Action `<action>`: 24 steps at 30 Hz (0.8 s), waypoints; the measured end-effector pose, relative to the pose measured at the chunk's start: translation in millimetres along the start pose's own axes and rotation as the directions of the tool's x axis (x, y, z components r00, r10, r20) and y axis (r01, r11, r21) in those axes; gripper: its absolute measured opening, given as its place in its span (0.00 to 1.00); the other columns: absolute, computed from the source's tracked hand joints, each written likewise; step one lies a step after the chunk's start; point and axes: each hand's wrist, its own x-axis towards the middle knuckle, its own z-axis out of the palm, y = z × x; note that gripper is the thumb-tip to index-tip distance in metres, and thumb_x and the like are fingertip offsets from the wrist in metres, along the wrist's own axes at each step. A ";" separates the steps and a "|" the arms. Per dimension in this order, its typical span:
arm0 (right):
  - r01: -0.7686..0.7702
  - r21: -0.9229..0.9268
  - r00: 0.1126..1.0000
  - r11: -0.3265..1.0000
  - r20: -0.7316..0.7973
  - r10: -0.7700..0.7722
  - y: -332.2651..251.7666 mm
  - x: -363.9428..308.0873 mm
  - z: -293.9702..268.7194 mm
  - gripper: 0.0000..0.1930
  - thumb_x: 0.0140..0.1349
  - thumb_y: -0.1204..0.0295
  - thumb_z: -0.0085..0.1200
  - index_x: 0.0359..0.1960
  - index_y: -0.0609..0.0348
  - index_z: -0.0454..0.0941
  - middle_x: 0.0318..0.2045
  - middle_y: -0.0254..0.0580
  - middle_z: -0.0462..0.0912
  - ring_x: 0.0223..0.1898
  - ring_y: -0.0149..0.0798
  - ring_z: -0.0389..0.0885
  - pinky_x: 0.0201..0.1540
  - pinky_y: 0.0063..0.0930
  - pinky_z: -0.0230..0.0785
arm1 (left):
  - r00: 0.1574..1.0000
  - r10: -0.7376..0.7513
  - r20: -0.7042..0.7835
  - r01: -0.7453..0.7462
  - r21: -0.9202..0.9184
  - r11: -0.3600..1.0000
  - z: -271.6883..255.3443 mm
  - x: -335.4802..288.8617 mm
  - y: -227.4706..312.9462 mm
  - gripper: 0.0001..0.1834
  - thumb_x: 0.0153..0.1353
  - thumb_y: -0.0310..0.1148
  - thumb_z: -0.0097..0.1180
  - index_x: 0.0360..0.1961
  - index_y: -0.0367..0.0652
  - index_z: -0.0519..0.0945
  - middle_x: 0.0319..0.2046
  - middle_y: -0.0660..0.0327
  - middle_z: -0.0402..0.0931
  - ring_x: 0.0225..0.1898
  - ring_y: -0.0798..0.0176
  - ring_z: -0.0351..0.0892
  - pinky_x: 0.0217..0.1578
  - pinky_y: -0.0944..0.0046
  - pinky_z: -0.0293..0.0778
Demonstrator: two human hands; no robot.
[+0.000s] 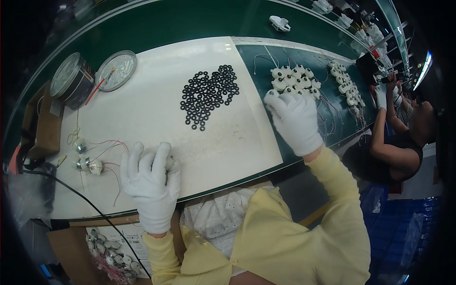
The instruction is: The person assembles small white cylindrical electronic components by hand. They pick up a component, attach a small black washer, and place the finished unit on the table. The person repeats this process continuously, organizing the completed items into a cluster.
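My gloved left hand (151, 183) is over the white sheet near the table's front edge, fingers spread apart. A small dark-grey patch shows by its thumb; whether that is a part or dirt on the glove I cannot tell. To its left lie a few small motors (96, 166) with red and white wires. My gloved right hand (295, 124) reaches to the near left corner of a cluster of white motors (297, 78) with black rings on top. Its fingertips close around a small white motor (272, 92), partly hidden by the glove.
Many black rubber rings (209, 95) lie on the white sheet (156, 76). A can (71, 80), a round lid (116, 71) with a red-handled brush (96, 90) and a cardboard box (45, 121) stand left. More motors (346, 85) lie right; a co-worker (394, 147) sits beyond.
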 end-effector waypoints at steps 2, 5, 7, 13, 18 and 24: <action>-0.085 0.027 0.996 0.996 0.020 0.084 8.3 -1.1 -14.4 0.12 0.60 0.71 0.65 0.46 0.49 0.84 0.30 0.36 0.82 0.33 0.46 0.82 0.36 0.45 0.68 | 0.999 0.021 -0.048 -0.021 0.002 1.000 0.0 -1.3 1.0 0.26 0.59 0.30 0.68 0.61 0.49 0.82 0.46 0.60 0.81 0.60 0.43 0.77 0.68 0.37 0.66; -0.125 0.230 0.990 0.965 -0.029 0.135 -2.7 -2.2 -53.7 0.16 0.63 0.74 0.64 0.53 0.56 0.84 0.39 0.43 0.87 0.39 0.49 0.85 0.42 0.43 0.74 | 0.995 0.043 -0.088 -0.044 -0.010 0.999 -13.3 -12.3 10.6 0.23 0.60 0.31 0.67 0.57 0.47 0.82 0.46 0.60 0.81 0.62 0.42 0.77 0.67 0.36 0.66; -0.209 0.552 0.969 0.808 0.008 0.245 -23.6 -17.0 -63.3 0.17 0.68 0.69 0.63 0.57 0.58 0.83 0.44 0.47 0.87 0.44 0.47 0.85 0.48 0.39 0.75 | 0.988 0.101 -0.115 -0.108 -0.059 0.992 -24.1 -10.9 24.4 0.18 0.59 0.32 0.67 0.51 0.49 0.83 0.46 0.61 0.81 0.61 0.43 0.76 0.65 0.36 0.68; -0.356 0.448 0.742 -0.820 0.669 0.043 -141.0 -25.2 -61.8 0.49 0.76 0.29 0.33 0.69 0.70 0.72 0.45 0.45 0.85 0.41 0.34 0.82 0.47 0.26 0.73 | 0.946 0.211 -0.247 -0.278 -0.277 0.920 -27.4 23.3 77.7 0.09 0.51 0.38 0.67 0.35 0.61 0.84 0.44 0.68 0.79 0.48 0.54 0.79 0.47 0.52 0.75; -0.487 0.486 0.716 -0.725 0.698 -0.013 -129.8 -20.3 -26.2 0.44 0.80 0.35 0.27 0.53 0.69 0.82 0.13 0.30 0.66 0.14 0.27 0.57 0.22 0.25 0.53 | 0.969 0.071 -0.235 -0.117 -0.184 0.976 -49.7 39.9 26.3 0.17 0.52 0.35 0.67 0.45 0.50 0.85 0.47 0.57 0.80 0.48 0.49 0.81 0.48 0.50 0.77; -0.309 0.156 0.880 -0.938 0.421 -0.220 -91.3 -17.5 -6.0 0.47 0.79 0.33 0.26 0.42 0.68 0.87 0.06 0.28 0.56 0.08 0.28 0.46 0.18 0.27 0.45 | 0.932 -0.232 -0.280 0.336 0.419 0.844 -31.1 19.4 -168.4 0.23 0.73 0.47 0.57 0.61 0.46 0.82 0.57 0.49 0.80 0.59 0.41 0.79 0.59 0.44 0.73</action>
